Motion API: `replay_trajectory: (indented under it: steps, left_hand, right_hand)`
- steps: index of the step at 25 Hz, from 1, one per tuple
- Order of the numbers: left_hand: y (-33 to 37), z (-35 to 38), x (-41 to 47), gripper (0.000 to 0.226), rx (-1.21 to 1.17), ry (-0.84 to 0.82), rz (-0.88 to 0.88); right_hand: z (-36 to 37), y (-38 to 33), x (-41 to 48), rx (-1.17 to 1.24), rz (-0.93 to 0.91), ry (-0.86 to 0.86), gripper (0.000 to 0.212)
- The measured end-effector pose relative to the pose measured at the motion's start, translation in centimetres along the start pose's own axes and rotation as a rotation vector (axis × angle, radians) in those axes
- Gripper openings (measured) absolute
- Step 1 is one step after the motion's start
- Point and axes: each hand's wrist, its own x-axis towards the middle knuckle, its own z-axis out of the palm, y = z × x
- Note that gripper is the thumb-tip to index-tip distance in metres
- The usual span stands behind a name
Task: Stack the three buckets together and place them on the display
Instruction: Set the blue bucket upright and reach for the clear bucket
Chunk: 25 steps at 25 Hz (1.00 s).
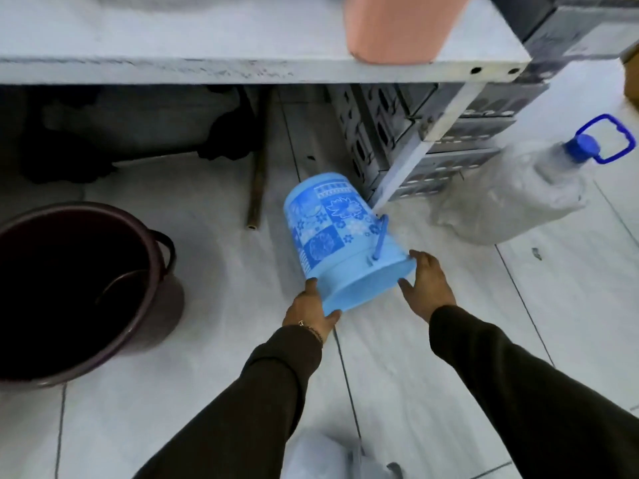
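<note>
A light blue bucket point(340, 236) with a flower pattern is tilted on the floor, its base pointing away and its rim toward me. My left hand point(311, 311) grips the rim on the left side. On the right side of the rim rests my right hand point(428, 285), fingers spread against it. A dark purple bucket point(152, 305) stands upright on the floor at the left, with what looks like another rim inside it. A pink bucket point(397, 25) stands on the white display shelf point(207, 50) above.
A large clear water bottle point(529, 188) with a blue cap lies on the floor at the right. Grey crates point(432, 133) stand behind the shelf leg point(408, 167). A wooden stick point(257, 188) and dark items lie under the shelf. The floor is white tile.
</note>
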Motion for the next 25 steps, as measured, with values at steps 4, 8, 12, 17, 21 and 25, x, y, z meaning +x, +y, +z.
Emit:
replay_trajectory:
  steps: [4,8,12,17,21,25]
  left_hand:
    - [-0.2,1.4,1.5,0.078,0.251,0.076,-0.03]
    - [-0.1,-2.4,0.2,0.06,0.343,0.211,0.061]
    - [1.5,-7.2,-0.4,0.036,0.105,0.244,0.07]
    - [2.2,-8.8,-0.6,0.022,-0.603,0.031,-0.385]
    - [2.0,-8.7,-0.7,0.011,-0.791,0.032,-0.441]
    - [2.1,-7.7,-2.0,0.02,-0.846,-0.007,-0.402]
  right_hand:
    - [1.3,1.3,0.8,0.103,-0.041,0.084,0.031]
    - [-0.1,-0.4,0.4,0.032,-0.224,0.257,0.028]
    - [-3.3,-2.2,1.0,0.265,-0.119,0.214,0.054]
    - [-1.8,-2.0,-2.1,0.55,0.166,0.141,0.059]
    - [-0.5,-3.2,-2.1,0.778,0.194,0.241,0.035]
    - [-0.7,-2.9,-2.5,0.625,0.173,0.228,0.041]
